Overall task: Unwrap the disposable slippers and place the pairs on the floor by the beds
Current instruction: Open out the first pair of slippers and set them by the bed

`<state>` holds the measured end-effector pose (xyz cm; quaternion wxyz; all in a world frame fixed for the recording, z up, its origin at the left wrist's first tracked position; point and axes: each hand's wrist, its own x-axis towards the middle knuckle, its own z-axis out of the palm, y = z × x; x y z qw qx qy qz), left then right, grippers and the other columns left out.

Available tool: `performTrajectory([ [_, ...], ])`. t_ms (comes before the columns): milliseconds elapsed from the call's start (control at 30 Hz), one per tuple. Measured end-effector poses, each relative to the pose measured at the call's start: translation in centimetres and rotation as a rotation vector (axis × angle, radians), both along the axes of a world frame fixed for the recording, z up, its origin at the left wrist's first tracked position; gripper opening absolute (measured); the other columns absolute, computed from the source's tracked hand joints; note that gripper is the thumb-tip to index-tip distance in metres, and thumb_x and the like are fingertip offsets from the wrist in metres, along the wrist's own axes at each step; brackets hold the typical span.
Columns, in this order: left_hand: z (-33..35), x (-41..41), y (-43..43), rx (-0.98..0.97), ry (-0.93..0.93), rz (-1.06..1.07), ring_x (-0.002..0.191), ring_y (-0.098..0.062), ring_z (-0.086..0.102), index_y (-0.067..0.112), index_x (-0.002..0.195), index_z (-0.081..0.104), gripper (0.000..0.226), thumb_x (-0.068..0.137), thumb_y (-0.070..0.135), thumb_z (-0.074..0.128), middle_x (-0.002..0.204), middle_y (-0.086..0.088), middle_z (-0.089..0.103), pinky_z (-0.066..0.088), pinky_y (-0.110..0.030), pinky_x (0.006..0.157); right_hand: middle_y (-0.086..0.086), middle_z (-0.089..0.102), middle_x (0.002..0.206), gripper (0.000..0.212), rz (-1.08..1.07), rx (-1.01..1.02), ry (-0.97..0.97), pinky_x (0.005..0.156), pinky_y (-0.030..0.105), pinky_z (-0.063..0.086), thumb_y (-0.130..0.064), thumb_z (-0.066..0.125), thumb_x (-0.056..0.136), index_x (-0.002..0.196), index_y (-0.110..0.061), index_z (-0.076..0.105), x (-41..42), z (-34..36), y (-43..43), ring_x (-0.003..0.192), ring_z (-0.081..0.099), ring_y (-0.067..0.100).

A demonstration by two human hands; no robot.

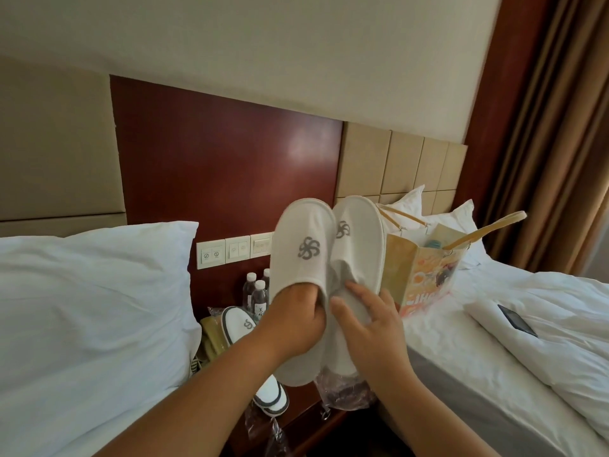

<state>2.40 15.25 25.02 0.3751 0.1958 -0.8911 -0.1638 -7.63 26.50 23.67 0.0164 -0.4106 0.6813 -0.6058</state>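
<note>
Two white slippers with grey swirl logos are held up side by side in front of me. My left hand [296, 319] has its fingers tucked inside the left slipper [301, 258] and grips its toe cover. My right hand [370, 328] holds the right slipper [359, 245] with spread fingers curled round its sole. Below them, another white slipper pair with grey trim [239, 326] lies on the nightstand [303, 404], partly hidden by my left arm. Crumpled clear plastic wrap [342, 390] lies on the nightstand under my hands.
A bed with a white pillow [92, 308] stands at left, a second bed [494, 357] at right with a paper gift bag [421, 275] and a dark phone [517, 319] on it. Water bottles [257, 291] stand at the nightstand's back. Brown curtains [560, 143] hang far right.
</note>
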Motion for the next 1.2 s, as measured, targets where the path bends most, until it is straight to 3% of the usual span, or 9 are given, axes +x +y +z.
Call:
performTrajectory([
  [133, 0.3, 0.3, -1.4, 0.061, 0.079, 0.064, 0.073, -0.008, 0.052, 0.024, 0.088, 0.048, 0.008, 0.09, 0.017, 0.051, 0.078, 0.01, 0.051, 0.036, -0.012, 0.061, -0.032, 0.06, 0.1, 0.028, 0.019, -0.088, -0.113, 0.061, 0.021, 0.055, -0.025, 0.075, 0.084, 0.098, -0.048, 0.066, -1.0, -0.5, 1.0, 0.088, 0.063, 0.002],
  [200, 0.2, 0.4, -1.6, 0.085, 0.115, 0.065, 0.075, -0.004, 0.05, 0.024, 0.096, 0.05, 0.01, 0.089, 0.017, 0.053, 0.082, 0.013, 0.051, 0.035, -0.008, 0.066, -0.018, 0.066, 0.096, 0.03, 0.015, -0.121, -0.167, 0.049, 0.02, 0.054, -0.021, 0.076, 0.082, 0.093, -0.043, 0.059, -1.5, -0.8, 1.1, 0.079, 0.066, 0.009],
  [367, -0.7, 0.3, -1.2, 0.098, 0.139, 0.04, 0.081, -0.013, 0.058, 0.021, 0.105, 0.054, 0.017, 0.089, 0.018, 0.052, 0.086, 0.006, 0.056, 0.045, -0.017, 0.068, 0.012, 0.069, 0.098, 0.047, 0.064, -0.15, -0.457, 0.064, 0.056, 0.061, -0.015, 0.086, 0.07, 0.086, -0.028, 0.043, -2.6, -1.3, 1.3, 0.083, 0.072, 0.033],
  [667, -1.5, 0.0, 0.5, 0.09, 0.177, -0.015, 0.078, -0.015, 0.056, 0.015, 0.116, 0.053, 0.029, 0.087, 0.017, 0.052, 0.086, 0.003, 0.055, 0.053, -0.027, 0.076, 0.018, 0.073, 0.1, 0.051, 0.214, -0.172, -0.746, 0.067, 0.051, 0.061, -0.002, 0.086, 0.066, 0.094, -0.013, 0.045, -3.4, -2.1, 1.2, 0.086, 0.073, 0.036],
  [833, -1.3, 0.2, 1.6, 0.083, 0.218, 0.006, 0.1, 0.009, 0.049, 0.032, 0.13, 0.037, 0.065, 0.073, 0.052, 0.061, 0.103, 0.024, 0.05, 0.042, -0.008, 0.084, 0.02, 0.073, 0.097, 0.047, 0.206, -0.167, -0.766, 0.067, 0.054, 0.061, 0.003, 0.084, 0.069, 0.095, -0.012, 0.048, -3.1, -1.8, 1.2, 0.083, 0.073, 0.038],
  [900, -1.0, 0.2, 2.0, 0.016, 0.234, 0.072, 0.085, 0.018, 0.049, 0.032, 0.117, 0.043, 0.068, 0.067, 0.073, 0.063, 0.084, 0.027, 0.049, 0.036, 0.002, 0.063, 0.02, 0.074, 0.093, 0.047, 0.211, -0.187, -0.779, 0.062, 0.049, 0.061, 0.004, 0.083, 0.067, 0.094, -0.011, 0.048, -2.8, -1.6, 1.3, 0.08, 0.074, 0.037],
  [1000, -0.7, -0.2, 1.9, -0.028, 0.301, 0.164, 0.062, 0.005, 0.056, 0.022, 0.098, 0.055, 0.068, 0.063, 0.079, 0.065, 0.068, 0.015, 0.057, 0.046, -0.008, 0.059, 0.023, 0.072, 0.096, 0.046, 0.211, -0.218, -0.785, 0.065, 0.056, 0.06, 0.006, 0.082, 0.069, 0.094, -0.012, 0.047, -2.3, -1.4, 1.1, 0.08, 0.073, 0.037],
  [1100, -0.2, -0.8, 2.0, -0.013, 0.359, 0.27, 0.074, -0.014, 0.067, 0.011, 0.102, 0.065, 0.076, 0.067, 0.079, 0.062, 0.083, 0.003, 0.07, 0.057, -0.031, 0.068, 0.02, 0.071, 0.098, 0.041, 0.15, -0.259, -0.747, 0.07, 0.057, 0.06, -0.006, 0.082, 0.073, 0.097, -0.012, 0.048, -1.5, -1.1, 0.6, 0.077, 0.073, 0.03],
  [1200, 0.3, -1.4, 2.5, -0.039, 0.372, 0.315, 0.077, -0.025, 0.069, 0.006, 0.108, 0.065, 0.069, 0.074, 0.067, 0.067, 0.088, -0.006, 0.072, 0.058, -0.036, 0.067, -0.002, 0.075, 0.088, 0.058, 0.021, -0.223, -0.614, 0.066, 0.045, 0.062, -0.047, 0.087, 0.066, 0.106, -0.024, 0.052, -0.8, -0.3, 0.1, 0.076, 0.074, 0.018],
])
